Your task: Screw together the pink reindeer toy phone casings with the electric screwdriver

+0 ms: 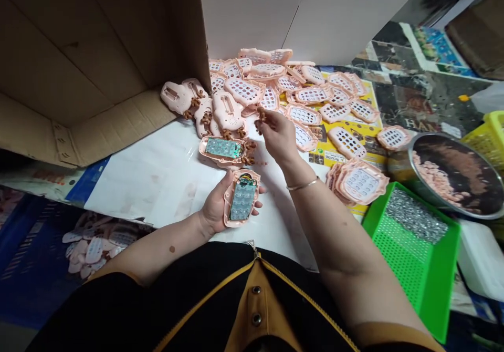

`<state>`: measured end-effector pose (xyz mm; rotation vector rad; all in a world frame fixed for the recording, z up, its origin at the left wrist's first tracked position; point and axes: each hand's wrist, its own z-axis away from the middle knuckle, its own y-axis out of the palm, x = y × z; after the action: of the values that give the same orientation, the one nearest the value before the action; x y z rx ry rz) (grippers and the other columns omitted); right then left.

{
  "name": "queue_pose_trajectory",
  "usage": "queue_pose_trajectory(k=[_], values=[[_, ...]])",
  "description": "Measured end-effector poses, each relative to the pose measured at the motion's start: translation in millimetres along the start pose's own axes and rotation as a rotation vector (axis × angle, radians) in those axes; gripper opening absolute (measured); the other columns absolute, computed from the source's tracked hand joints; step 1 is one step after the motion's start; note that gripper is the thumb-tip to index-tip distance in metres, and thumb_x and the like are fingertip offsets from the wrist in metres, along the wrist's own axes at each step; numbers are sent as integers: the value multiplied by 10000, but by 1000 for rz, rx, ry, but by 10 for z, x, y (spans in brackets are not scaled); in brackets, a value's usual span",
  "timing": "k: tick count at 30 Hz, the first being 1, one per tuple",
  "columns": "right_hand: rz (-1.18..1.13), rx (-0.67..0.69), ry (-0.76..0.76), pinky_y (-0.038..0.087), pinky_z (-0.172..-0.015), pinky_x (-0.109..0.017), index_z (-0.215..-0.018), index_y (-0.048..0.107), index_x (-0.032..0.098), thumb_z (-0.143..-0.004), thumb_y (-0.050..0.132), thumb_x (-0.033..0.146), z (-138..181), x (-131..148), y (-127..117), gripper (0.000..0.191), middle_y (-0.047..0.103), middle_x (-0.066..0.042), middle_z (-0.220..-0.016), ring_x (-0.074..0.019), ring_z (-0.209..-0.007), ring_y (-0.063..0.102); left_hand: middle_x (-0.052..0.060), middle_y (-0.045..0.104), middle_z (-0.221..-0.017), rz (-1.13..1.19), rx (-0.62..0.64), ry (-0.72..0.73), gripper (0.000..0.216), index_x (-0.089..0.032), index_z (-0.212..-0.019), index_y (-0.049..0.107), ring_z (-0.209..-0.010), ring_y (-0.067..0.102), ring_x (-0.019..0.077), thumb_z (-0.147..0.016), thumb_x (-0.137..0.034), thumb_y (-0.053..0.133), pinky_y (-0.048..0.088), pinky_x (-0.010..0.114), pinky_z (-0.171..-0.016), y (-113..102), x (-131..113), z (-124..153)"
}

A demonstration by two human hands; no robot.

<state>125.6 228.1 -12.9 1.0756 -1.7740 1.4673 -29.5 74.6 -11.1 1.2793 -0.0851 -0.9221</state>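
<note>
In my left hand (214, 203) rests a pink plastic shell half (227, 216) with a green circuit board (243, 200) and wires at its top, the fingers curled around its edges. My right hand (279, 134) is raised beyond it, pinching a small brown plastic piece (260, 121) between thumb and fingers. Just past the held shell, another pink shell with a circuit board (223, 146) lies on the white sheet, brown pieces (249, 152) at its right end. Closed-back pink shells (227, 111) with brown pieces are heaped behind it.
Many pink shells with keypad holes (311, 95) spread across the back. A stack of them (360, 181) stands right, by a green basket (423, 294) of small metal screws and a metal bowl (416, 144) of pink parts. An open carton (118, 126) borders the left; a blue crate (27, 268) sits lower.
</note>
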Motion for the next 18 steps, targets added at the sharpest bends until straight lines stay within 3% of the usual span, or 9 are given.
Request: queue_pose_trajectory(k=[3, 7, 12, 15, 18], values=[[-135, -19, 47, 589, -888, -433, -1235, 673, 220, -842, 616, 298, 446, 62, -96, 405, 774, -61, -1051, -216, -931, 708, 106, 780, -1015, -49, 5, 116, 622, -148, -1093, 703, -726, 750, 202, -774, -681, 734, 612, 293, -620, 30, -18, 30], [88, -46, -68, 550, -924, -475, -1134, 706, 240, -851, 652, 285, 1084, 177, -174, 292, 782, -51, -920, -242, -917, 696, 59, 775, -949, -139, -80, 232, 650, -206, -1240, 659, -744, 754, 211, -846, -722, 628, 596, 301, -625, 74, -23, 59], [230, 28, -135, 516, -936, -493, -1095, 719, 252, -887, 608, 248, 1498, 218, -216, 236, 779, -56, -877, -245, -857, 673, 76, 763, -870, -251, -134, 117, 676, -185, -1256, 651, -763, 754, 240, -920, -747, 482, 579, 319, -615, 82, -2, 68], [-104, 66, 18, 548, -958, -477, -1106, 710, 267, -864, 683, 405, 1563, 148, -241, 280, 780, -67, -1051, -237, -957, 696, 92, 769, -933, -255, -152, 111, 700, -182, -1238, 662, -744, 744, 234, -911, -770, 465, 572, 326, -604, 81, -26, 93], [-588, 112, 327, 610, -874, -420, -1133, 682, 271, -800, 729, 600, 1579, 75, -255, 470, 749, -68, -1187, -218, -997, 725, 101, 765, -1085, -251, -191, 157, 723, -192, -1256, 660, -734, 733, 218, -924, -781, 405, 559, 326, -591, 93, -68, 129]])
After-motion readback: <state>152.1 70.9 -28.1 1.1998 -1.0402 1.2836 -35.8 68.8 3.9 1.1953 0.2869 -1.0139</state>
